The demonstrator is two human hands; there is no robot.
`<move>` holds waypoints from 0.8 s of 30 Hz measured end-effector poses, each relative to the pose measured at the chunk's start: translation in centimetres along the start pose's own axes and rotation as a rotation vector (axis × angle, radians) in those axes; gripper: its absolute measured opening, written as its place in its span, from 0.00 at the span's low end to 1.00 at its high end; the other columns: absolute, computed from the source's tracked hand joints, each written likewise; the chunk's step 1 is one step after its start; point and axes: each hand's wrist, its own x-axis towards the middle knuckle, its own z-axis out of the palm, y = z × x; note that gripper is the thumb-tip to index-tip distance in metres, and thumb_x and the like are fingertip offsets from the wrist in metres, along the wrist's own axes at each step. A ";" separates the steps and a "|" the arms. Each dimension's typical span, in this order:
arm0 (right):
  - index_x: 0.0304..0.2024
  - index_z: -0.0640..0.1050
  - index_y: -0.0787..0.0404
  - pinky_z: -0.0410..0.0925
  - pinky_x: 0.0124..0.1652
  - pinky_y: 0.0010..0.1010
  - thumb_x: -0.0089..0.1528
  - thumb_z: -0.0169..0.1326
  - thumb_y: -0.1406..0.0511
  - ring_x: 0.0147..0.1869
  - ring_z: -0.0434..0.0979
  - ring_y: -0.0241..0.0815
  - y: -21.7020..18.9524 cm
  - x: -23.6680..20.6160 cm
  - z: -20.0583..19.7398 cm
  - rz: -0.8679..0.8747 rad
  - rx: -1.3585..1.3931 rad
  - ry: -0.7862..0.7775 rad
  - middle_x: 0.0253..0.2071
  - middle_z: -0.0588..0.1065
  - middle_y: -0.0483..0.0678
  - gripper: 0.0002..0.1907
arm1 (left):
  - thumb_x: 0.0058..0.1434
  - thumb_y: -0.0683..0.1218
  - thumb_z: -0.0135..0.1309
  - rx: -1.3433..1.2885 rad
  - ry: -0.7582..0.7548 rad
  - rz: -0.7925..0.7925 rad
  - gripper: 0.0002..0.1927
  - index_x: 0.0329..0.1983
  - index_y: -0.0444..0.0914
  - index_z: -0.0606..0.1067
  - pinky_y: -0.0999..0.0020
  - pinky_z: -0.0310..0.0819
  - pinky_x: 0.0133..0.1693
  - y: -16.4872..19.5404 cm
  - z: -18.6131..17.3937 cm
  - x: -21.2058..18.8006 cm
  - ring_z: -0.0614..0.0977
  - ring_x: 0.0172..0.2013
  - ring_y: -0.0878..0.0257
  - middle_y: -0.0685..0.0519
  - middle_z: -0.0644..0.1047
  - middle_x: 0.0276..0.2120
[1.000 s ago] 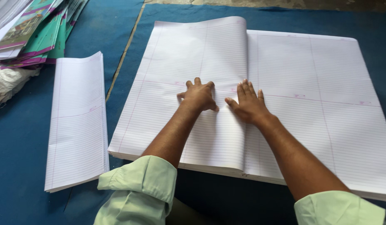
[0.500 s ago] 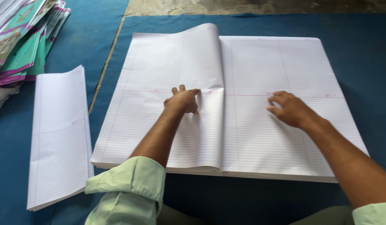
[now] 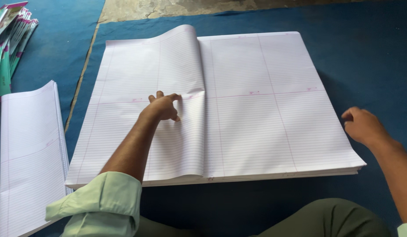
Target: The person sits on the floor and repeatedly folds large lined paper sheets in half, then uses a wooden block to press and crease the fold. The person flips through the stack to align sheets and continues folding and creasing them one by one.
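Midway through folding, by the look of it: left hand (image 3: 163, 107) flat, fingers spread, pressing the folded-over flap of the big ruled sheet stack (image 3: 256, 109) on the blue floor mat (image 3: 366, 66). Right hand (image 3: 363, 126) loosely curled, empty, just off the stack's right edge. Next, probably a firm crease along the fold. Folded pile (image 3: 30, 153) close left; open mat right and beyond.

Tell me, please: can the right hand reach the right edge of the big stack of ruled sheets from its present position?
Probably yes. The right hand hovers just beside the right edge of the stack of ruled sheets, over the blue mat, and nothing lies between them. The left hand rests far off, on the folded part.
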 end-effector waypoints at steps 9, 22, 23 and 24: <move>0.61 0.77 0.61 0.76 0.50 0.47 0.65 0.57 0.62 0.54 0.82 0.55 7.2 0.8 5.8 0.192 0.113 -0.343 0.53 0.80 0.62 0.22 | 0.55 0.47 0.66 0.062 0.035 0.006 0.45 0.73 0.64 0.59 0.30 0.63 0.64 0.4 0.4 0.1 0.49 0.74 0.40 0.43 0.50 0.75; 0.63 0.76 0.63 0.78 0.40 0.45 0.69 0.52 0.59 0.47 0.84 0.56 8.7 0.5 6.6 0.312 0.107 -0.253 0.51 0.81 0.66 0.23 | 0.55 0.47 0.66 0.052 0.036 0.006 0.45 0.73 0.64 0.59 0.29 0.62 0.64 0.5 0.4 0.1 0.48 0.73 0.41 0.42 0.50 0.75; 0.62 0.77 0.64 0.79 0.39 0.44 0.68 0.53 0.60 0.46 0.84 0.56 8.9 0.5 6.6 0.296 0.115 -0.257 0.50 0.81 0.66 0.23 | 0.55 0.47 0.66 0.052 0.038 0.005 0.45 0.73 0.64 0.59 0.29 0.62 0.64 0.5 0.4 0.2 0.48 0.73 0.41 0.42 0.49 0.75; 0.62 0.78 0.64 0.79 0.38 0.44 0.68 0.54 0.61 0.44 0.85 0.56 9.0 0.4 6.6 0.281 0.123 -0.261 0.49 0.82 0.66 0.22 | 0.55 0.47 0.66 0.052 0.040 0.005 0.45 0.73 0.64 0.59 0.29 0.62 0.63 0.5 0.4 0.2 0.47 0.73 0.41 0.42 0.48 0.75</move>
